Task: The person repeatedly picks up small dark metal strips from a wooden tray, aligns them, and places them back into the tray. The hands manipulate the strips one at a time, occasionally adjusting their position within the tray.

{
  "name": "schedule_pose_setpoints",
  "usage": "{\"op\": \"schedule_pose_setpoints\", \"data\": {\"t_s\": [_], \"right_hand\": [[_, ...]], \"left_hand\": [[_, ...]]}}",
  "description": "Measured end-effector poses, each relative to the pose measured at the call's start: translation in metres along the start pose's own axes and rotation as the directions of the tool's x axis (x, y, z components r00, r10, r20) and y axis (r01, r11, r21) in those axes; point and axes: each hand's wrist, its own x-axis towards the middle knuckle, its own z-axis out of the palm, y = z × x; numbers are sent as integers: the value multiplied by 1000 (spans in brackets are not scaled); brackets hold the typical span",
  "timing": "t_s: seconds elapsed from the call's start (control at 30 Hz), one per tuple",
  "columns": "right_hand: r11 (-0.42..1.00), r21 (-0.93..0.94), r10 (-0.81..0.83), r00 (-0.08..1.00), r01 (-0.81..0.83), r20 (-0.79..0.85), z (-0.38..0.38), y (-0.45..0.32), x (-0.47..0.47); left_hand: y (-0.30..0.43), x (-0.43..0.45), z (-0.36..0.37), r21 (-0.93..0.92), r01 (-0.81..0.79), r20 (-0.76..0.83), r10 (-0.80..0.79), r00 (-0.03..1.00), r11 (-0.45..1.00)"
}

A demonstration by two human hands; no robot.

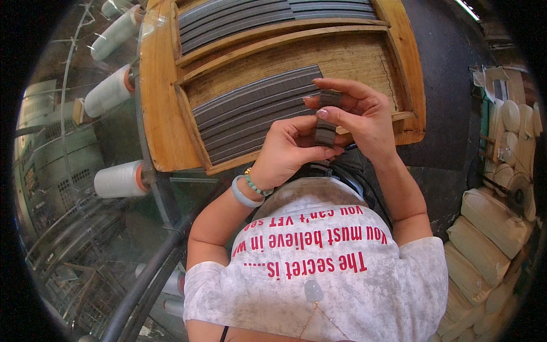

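My left hand (284,143), with a pale bangle and a green bead bracelet at the wrist, pinches a short stack of thin dark-grey pieces (325,136) between thumb and fingers. Close above it, my right hand (365,109) has a similar small dark-grey stack (330,98) among its fingers. The right thumb tip meets the top of the left-hand stack. Both hands are over the near right part of a shallow wooden tray (188,124). Packed rows of dark-grey pieces with light lines (256,113) fill its left and middle; their material cannot be told.
Beyond lies a second wooden compartment (282,28) with more grey rows (239,25). White yarn cones (109,89) stick out at the left near a dark metal rail (145,282). At right are stacked pale sacks (483,252) and a fan (517,194).
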Motion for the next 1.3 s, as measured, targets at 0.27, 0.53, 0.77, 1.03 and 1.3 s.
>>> {"op": "schedule_pose_setpoints", "data": {"t_s": [0.27, 0.53, 0.77, 1.03, 1.3], "right_hand": [[994, -44, 105, 994, -105, 13, -9, -6, 5], [998, -35, 52, 998, -51, 23, -7, -1, 5], [997, -15, 73, 997, -73, 11, -6, -3, 4], [996, 18, 89, 996, -90, 12, -4, -1, 4], [997, 22, 71, 998, -71, 2, -3, 0, 5]], "left_hand": [[10, 0, -6, -214, 138, 94, -120, 988, 967], [6, 1, -6, -166, 128, 76, -116, 990, 978], [7, 1, -5, -158, 134, 54, -127, 990, 978], [9, 4, -7, -30, 138, 17, -138, 990, 990], [2, 7, -8, -8, 109, 0, -109, 994, 994]]}}
